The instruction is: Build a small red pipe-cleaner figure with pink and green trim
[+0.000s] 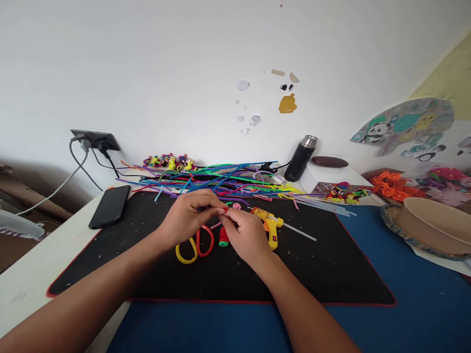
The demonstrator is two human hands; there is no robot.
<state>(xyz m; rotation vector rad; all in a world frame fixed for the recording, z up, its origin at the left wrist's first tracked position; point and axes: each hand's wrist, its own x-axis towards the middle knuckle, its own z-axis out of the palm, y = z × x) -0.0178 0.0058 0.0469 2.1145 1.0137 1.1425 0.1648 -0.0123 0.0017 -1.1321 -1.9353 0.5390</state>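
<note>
My left hand [191, 214] and my right hand [247, 233] meet above the black mat, fingertips pinched together. Between them shows a small red piece [225, 210], mostly hidden by the fingers; it looks like pipe cleaner. Just below lies a red coil with a green end [223, 238], close to my right hand. Scissors with one yellow and one red handle [205, 241] rest under my left hand, their blades hidden. Right of my right hand is a yellow glue gun [272, 228] with a glue stick [300, 232] protruding from its back. A pink coil [236, 206] sits behind my fingers.
Many coloured pipe cleaners [221, 179] are heaped along the wall. A phone [109, 207] lies left of the mat [324, 274]. Behind stand small colourful figures [171, 162] and a leaning black flask [300, 159]. A beige bowl [437, 220] is at right.
</note>
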